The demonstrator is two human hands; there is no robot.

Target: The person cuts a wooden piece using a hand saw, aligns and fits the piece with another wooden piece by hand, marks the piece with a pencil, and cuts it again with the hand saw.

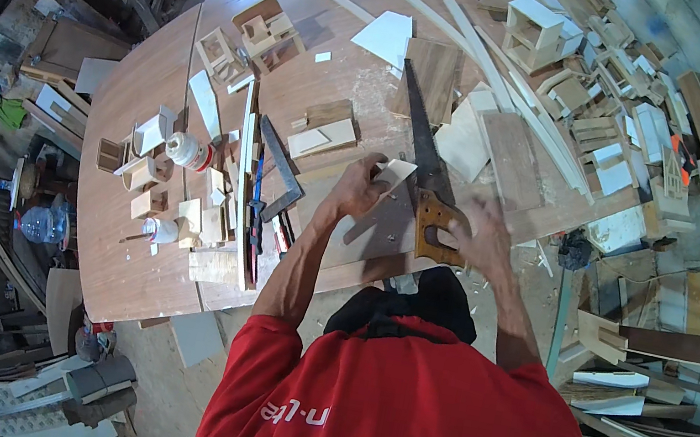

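My left hand (358,187) is closed on a small pale wood piece (395,174), held by its near end over the table's front part. A handsaw (424,138) has its dark blade pointing away from me and its wooden handle (436,240) near the table edge. At the right side of that handle is my right hand (481,239), smeared by motion. Its fingertips overlap the grip, but whether they close around it cannot be made out. Beyond the left hand, a small wood block with a pale strip (323,137) lies on the brown table (122,227).
Left of my hands are a dark try square (282,172), long thin strips, a glue bottle (188,152), a white jar (161,230) and small wooden boxes. Long pale strips (527,100) and brown boards lie to the right. Wood offcuts (617,87) heap up at the far right.
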